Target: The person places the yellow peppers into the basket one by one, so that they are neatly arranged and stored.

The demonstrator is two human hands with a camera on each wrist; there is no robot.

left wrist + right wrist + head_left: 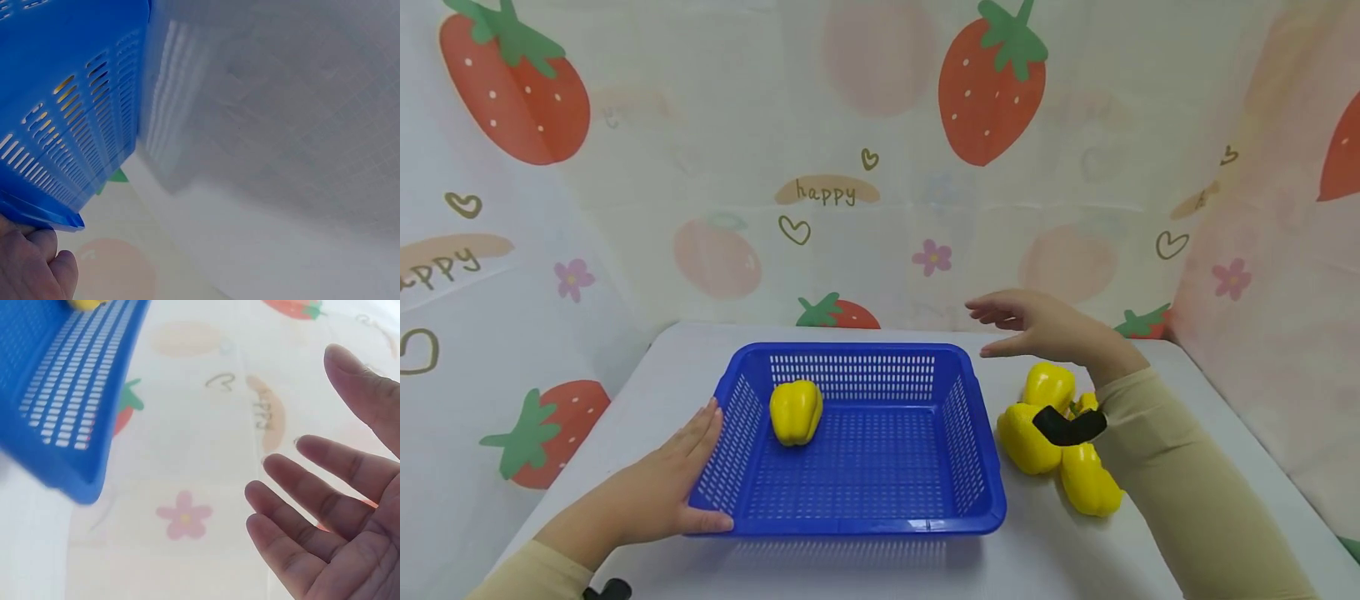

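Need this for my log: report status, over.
Left hand touching blue basket; right hand empty, raised. One yellow bell pepper inside, other bell peppers on table at right. No obstruction visible.

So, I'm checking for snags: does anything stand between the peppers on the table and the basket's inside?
Yes: the basket's right wall stands between those peppers and its inside, but the basket is open above.

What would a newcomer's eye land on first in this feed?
First, the bright blue basket on the white table, with one yellow bell pepper toward its left side. Then the cluster of yellow peppers on the table to the basket's right, partly hidden by the right forearm. Behind it all, the strawberry-print backdrop fills the upper part of the head view.
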